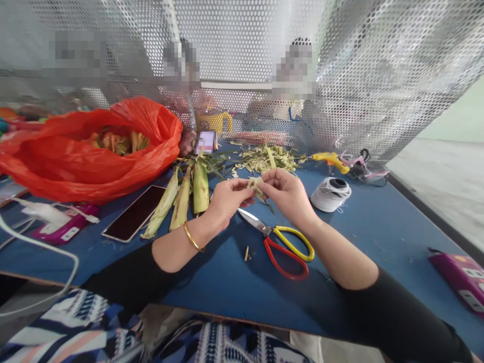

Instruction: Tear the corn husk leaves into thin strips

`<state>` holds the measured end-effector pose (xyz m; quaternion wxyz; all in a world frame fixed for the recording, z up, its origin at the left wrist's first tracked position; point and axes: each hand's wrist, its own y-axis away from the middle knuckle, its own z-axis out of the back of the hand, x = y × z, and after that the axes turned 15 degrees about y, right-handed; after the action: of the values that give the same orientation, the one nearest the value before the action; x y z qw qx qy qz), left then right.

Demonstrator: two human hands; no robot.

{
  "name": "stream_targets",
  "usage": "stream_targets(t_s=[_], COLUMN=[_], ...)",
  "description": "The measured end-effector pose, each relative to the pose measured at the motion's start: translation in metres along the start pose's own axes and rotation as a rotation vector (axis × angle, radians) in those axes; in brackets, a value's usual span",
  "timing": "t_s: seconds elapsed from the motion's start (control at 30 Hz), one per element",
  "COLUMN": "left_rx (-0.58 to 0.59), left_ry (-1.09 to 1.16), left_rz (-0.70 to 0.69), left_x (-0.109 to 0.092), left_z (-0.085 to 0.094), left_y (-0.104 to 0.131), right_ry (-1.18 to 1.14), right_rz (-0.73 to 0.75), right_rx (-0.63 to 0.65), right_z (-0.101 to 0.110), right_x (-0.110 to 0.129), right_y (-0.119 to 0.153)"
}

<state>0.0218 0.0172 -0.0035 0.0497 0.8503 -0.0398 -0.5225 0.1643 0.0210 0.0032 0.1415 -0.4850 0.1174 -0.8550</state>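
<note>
1. The left hand [229, 199] pinches a husk strip [254, 185] between thumb and fingertips, the grip narrow.
2. The right hand [285, 194] grips the same strip from the other side, thumb and fingers drawn close together (some of the strip is hidden behind them).
3. The strip is pale green, bent into a small curl, and held between the two hands, above the middle of the blue table [227, 287].
4. Below the hands lie scissors [266, 230], one handle yellow and one red, their blades pointing toward the left hand.
5. A small chip [247, 253] lies on the table just beside the scissors, on their left.
6. Near the right forearm stands a spool [331, 195] of white thread.
7. Left of the hands, three husks [182, 199] lie side by side, with a phone [133, 214] just beside them.
8. Behind these sits a red bag [91, 174], its mouth open, with dry brownish pieces [119, 141] inside.
9. Beyond the hands, scraps [270, 160] lie in a heap; a yellow glue gun [330, 161] is to their right.
</note>
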Motion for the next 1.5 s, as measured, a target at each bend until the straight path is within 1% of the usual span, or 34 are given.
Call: stream_targets(t_s=[0.17,0.33,0.47,0.57,0.67,0.77,0.9,1.1,1.23,1.3,1.37,1.43,1.5], left_rx=[0.008,0.056,0.090,0.109,0.135,0.147,0.146,0.167,0.189,0.191,0.195,0.208,0.218], left_ry=[-0.022,-0.066,-0.196,-0.297,-0.417,-0.523,-0.569,-0.580,-0.729,-0.842,-0.921,-0.939,-0.912], left_rz=[-0.039,-0.112,-0.199,-0.280,-0.378,-0.435,-0.444,-0.423,-0.458,-0.504,-0.548,-0.573,-0.569], left_x=[0.002,0.007,0.013,0.016,0.014,0.011,0.010,0.009,0.006,0.004,0.003,0.002,0.002], left_z=[0.000,0.001,0.006,0.011,0.013,0.014,0.013,0.011,0.011,0.010,0.010,0.010,0.009], left_y=[-0.001,0.000,-0.004,-0.007,-0.007,-0.005,-0.004,-0.005,-0.001,0.002,0.005,0.006,0.005], right_ry=[0.137,0.112,0.111,0.152,0.218,0.249,0.221,0.325,0.446,0.478,0.463,0.413,0.344], right_rz=[-0.053,-0.101,-0.121,-0.123,-0.114,-0.094,-0.048,0.002,0.029,0.016,-0.012,-0.044,-0.073], right_rx=[-0.002,0.000,0.004,0.009,-0.001,-0.008,0.029,0.025,0.043,0.039,0.033,0.025,0.006], right_z=[0.000,-0.001,-0.001,0.001,0.003,0.003,0.002,0.006,0.009,0.008,0.007,0.005,0.002], right_x=[-0.003,-0.004,-0.005,-0.002,0.003,0.006,0.003,0.001,0.007,0.008,0.009,0.007,0.003], right_y=[0.001,0.001,0.000,0.000,0.001,0.002,0.003,0.002,0.003,0.003,0.004,0.004,0.003])
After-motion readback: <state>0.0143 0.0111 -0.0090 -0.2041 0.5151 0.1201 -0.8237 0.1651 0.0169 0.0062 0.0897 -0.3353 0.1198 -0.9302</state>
